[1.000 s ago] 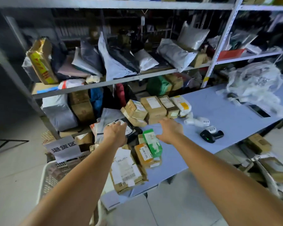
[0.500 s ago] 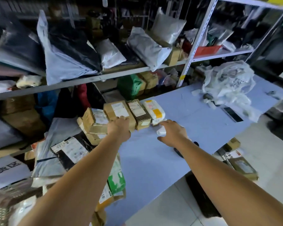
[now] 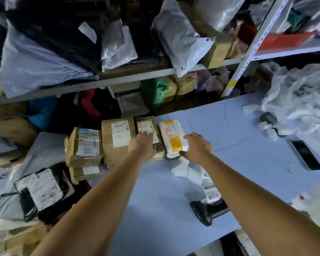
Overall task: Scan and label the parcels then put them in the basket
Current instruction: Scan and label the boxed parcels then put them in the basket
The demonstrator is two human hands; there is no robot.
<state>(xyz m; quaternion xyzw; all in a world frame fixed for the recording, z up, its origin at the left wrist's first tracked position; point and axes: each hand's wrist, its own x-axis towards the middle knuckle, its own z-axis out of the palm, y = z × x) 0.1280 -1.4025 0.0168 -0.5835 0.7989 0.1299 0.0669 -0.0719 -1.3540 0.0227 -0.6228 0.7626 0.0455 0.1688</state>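
Observation:
A row of parcels lies at the back of the blue table (image 3: pixel 233 132). A white parcel (image 3: pixel 169 133) with yellow tape and red writing is at the row's right end. My right hand (image 3: pixel 199 147) grips its near right corner, thumb at the near edge. A narrow dark patterned parcel (image 3: pixel 146 124) with a white label lies just left of it. My left hand (image 3: pixel 142 145) rests on this one, fingertips on the label; whether it grips is hidden. A black handheld scanner (image 3: pixel 206 212) lies under my right forearm, beside a strip of white labels (image 3: pixel 196 175). The basket is out of view.
A large brown box (image 3: pixel 116 139) and a stack of smaller boxes (image 3: pixel 85 145) lie to the left, with a black mailer (image 3: pixel 42 191) nearer me. A phone (image 3: pixel 306 155) and a heap of white plastic bags (image 3: pixel 301 100) are on the right. Metal shelves (image 3: pixel 118 80) full of parcels stand behind.
The view has moved closer and rightward. My left hand shifted from the large brown box to the narrow dark parcel. My right hand left the label strip and took the white parcel.

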